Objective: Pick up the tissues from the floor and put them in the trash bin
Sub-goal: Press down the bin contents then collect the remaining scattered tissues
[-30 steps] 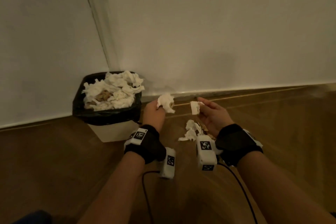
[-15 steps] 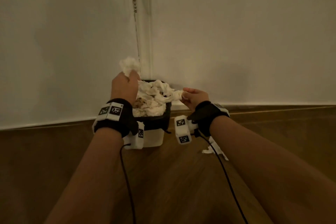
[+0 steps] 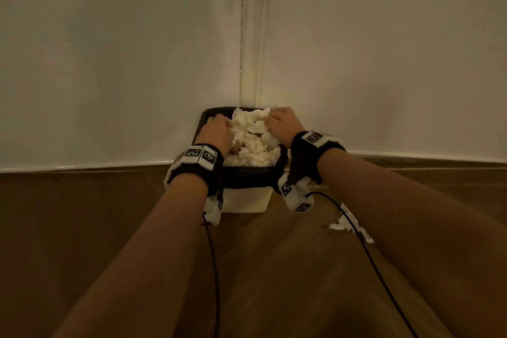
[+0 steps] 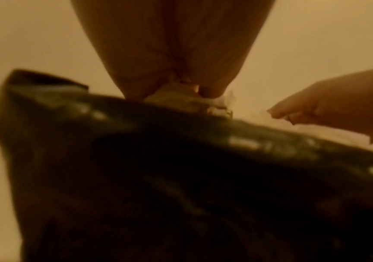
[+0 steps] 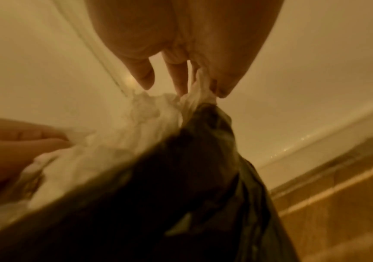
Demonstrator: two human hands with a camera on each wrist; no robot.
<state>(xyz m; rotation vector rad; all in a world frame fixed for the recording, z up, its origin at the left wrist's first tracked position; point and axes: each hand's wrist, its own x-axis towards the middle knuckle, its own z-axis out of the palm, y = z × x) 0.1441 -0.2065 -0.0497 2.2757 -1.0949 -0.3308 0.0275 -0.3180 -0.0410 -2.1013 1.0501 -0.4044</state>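
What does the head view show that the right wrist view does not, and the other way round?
Only the head view shows tissues on the floor to the right of the bin, the bin's pale body and both wristbands.

Only the right wrist view shows, from close, the right hand with fingers pointing down, a strip of tissue caught between the fingertips at the liner's edge.

Both show the black liner, the heap of tissues filling the bin, the left hand on the heap, the wall and the wooden floor.
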